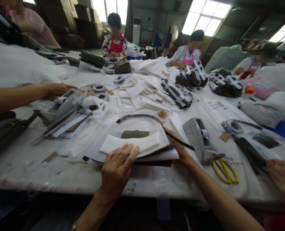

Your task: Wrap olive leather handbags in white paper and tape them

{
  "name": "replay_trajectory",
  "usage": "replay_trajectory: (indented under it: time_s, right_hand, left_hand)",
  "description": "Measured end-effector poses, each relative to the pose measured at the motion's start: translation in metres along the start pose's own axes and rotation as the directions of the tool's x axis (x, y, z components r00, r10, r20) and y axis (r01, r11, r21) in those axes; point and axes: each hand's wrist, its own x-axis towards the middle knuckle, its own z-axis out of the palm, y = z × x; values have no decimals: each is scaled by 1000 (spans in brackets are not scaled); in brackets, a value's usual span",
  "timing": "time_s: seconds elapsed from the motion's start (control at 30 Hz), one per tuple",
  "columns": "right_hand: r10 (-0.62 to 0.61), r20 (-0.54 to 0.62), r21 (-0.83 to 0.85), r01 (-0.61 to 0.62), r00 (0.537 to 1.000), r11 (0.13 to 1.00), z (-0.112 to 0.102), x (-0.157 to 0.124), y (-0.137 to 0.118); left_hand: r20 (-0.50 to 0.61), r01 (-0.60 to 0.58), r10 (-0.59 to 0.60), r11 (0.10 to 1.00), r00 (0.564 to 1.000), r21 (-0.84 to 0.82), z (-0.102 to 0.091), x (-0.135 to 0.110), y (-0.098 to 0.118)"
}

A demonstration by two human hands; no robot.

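Observation:
A handbag [143, 163] lies on the table in front of me, wrapped partly in white sheets. Its arched handle [140, 116] is wrapped in clear film, and an olive tab [135, 134] shows below it. Across the near side rests a folded white foam sheet [144, 142]. My left hand [118, 163] grips this sheet against the bag, fingers bent over it, thumb hidden. At the bag's right side, my right hand [179, 146] holds the edge beside a dark strap [183, 142]; some of its fingers are hidden behind the bag.
To the right stand a grey tape dispenser [196, 138] and yellow-handled scissors [225, 171]. Another dispenser [69, 104] is at left. White foam pieces [142, 91] pile up mid-table. Co-workers' hands reach in at left [58, 89] and right [282, 173]. A small tray [162, 115] sits behind the bag.

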Motion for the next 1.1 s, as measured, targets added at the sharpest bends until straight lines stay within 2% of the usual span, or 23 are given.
replay_trajectory:
  time_s: [0.1,0.17,0.23,0.3,0.37,0.47,0.5,0.57,0.63,0.67,0.73,0.83,0.9,0.93,1.0,1.1]
  right_hand:
    - [136,-107,-17,-138,985,990,-30,-48,1]
    - [142,-194,-63,-157,971,986,-50,-61,-6]
    - [93,-291,-102,-127,952,987,-69,-53,-19]
    - [38,-336,-110,-79,941,991,-82,-28,-32]
    - [19,-272,-60,-37,962,997,-84,6,-41]
    - [25,0,66,-25,1000,998,-59,58,-45]
    - [45,112,81,-54,993,995,-45,74,-45]
    - [121,292,33,-136,949,990,-15,100,-44]
    - [185,345,-26,-187,920,982,5,117,-42]
    - [203,335,-43,-201,920,979,8,121,-41]
    - [205,292,-37,-204,934,978,-5,119,-37]
    - [197,271,-89,-179,942,980,-53,97,-25]
    - [237,304,-243,-165,923,956,-85,76,-16]
    - [275,331,-332,-161,903,930,-94,65,-10]
    - [376,396,-462,-172,837,870,-99,46,0]
    - [525,441,-547,-246,728,800,-79,28,13]
  left_hand:
    - [38,-81,80,996,996,39,10,-13,11]
    - [61,-99,96,994,993,53,13,-19,15]
    - [78,-103,99,993,992,56,14,-22,17]
    - [86,-102,97,993,992,58,15,-23,17]
    - [85,-102,97,993,992,66,16,-24,18]
    - [83,-110,103,991,991,82,19,-26,19]
    - [78,-111,105,990,991,83,21,-28,20]
    - [55,-109,105,991,993,76,24,-29,20]
    - [31,-93,92,994,995,61,26,-30,21]
    - [25,-85,84,995,996,53,27,-30,21]
    - [8,-70,70,997,998,37,28,-31,21]
    - [3,-61,61,998,998,1,28,-31,21]
    - [31,-61,62,998,998,-22,26,-32,20]
    - [51,-63,64,998,997,-28,25,-32,19]
    - [72,-65,67,998,995,-27,24,-31,18]
    - [85,-69,70,997,994,-16,23,-29,16]
